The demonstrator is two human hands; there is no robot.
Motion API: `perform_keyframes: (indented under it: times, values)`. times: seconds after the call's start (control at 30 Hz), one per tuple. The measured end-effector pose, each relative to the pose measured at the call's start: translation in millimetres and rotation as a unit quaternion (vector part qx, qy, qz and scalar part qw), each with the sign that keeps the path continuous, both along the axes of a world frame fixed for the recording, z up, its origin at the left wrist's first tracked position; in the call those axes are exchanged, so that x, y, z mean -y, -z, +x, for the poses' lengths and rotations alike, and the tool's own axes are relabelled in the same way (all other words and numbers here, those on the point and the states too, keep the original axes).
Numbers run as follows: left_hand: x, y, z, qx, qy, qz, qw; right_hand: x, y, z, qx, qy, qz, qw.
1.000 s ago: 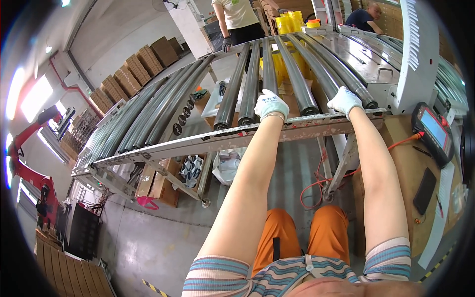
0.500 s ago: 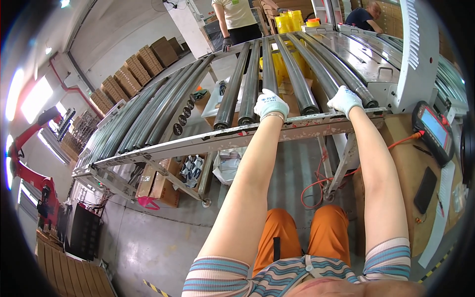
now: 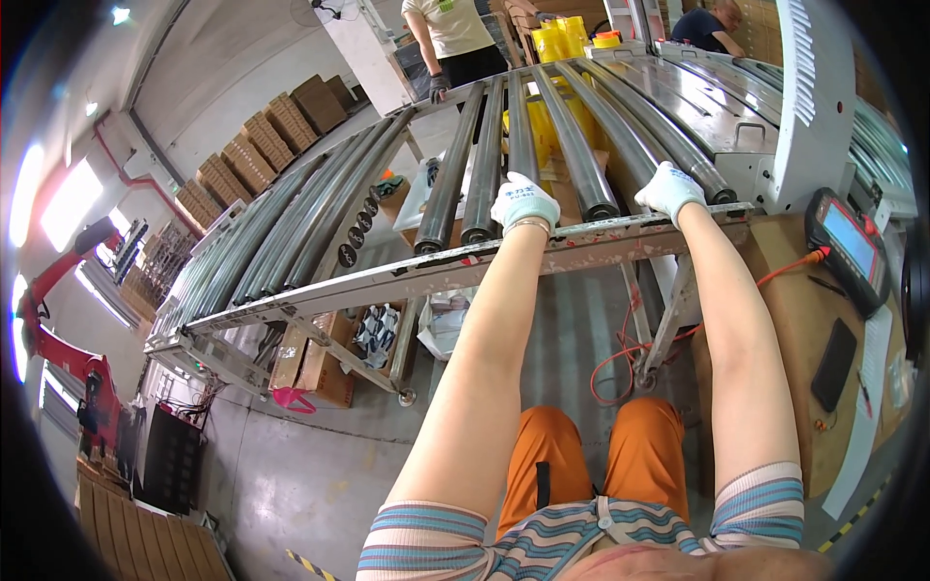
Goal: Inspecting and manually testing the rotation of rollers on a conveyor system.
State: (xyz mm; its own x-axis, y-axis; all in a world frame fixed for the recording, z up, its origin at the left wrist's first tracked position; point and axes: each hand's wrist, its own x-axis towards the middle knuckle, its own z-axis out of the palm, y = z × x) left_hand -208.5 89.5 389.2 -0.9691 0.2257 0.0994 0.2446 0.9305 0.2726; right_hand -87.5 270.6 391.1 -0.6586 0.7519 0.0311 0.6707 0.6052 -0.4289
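Note:
Both of my hands wear white gloves and reach to the near rail [image 3: 387, 280] of a roller conveyor. My left hand [image 3: 526, 202] is closed over the near end of a dark metal roller [image 3: 521, 131], hiding that end. Further right, my right hand [image 3: 670, 192] is curled round the end of another roller [image 3: 623, 140]; its fingertips are partly hidden. Between my hands lies a roller [image 3: 578, 155] with its end cap showing. Left of my left hand are two more rollers, the closer one [image 3: 489, 165] with its end beside the glove.
A person [image 3: 455, 44] in dark gloves stands behind the conveyor; another person [image 3: 704, 32] sits back right. Yellow containers [image 3: 554, 126] show beneath the rollers. A control pendant [image 3: 850, 254] and black phone [image 3: 834, 365] lie at right. At left is a red robot arm [image 3: 60, 351].
The whole view has shifted slightly. Both gloved hands stay at the same rollers, with no clear change in their grip.

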Motion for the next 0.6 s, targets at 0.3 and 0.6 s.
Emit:
perform_keyframes:
  times: [0.3, 0.6]
  values:
    - [-1.7, 4.2, -4.4, -0.010, -0.008, 0.005, 1.000, -2.7, 1.8, -2.2, 0.002, -0.011, 0.000, 1.000]
    - [-2.1, 3.3, -3.4, -0.016, -0.011, -0.003, 1.000, -1.3, 0.8, -1.1, -0.003, -0.011, 0.002, 1.000]
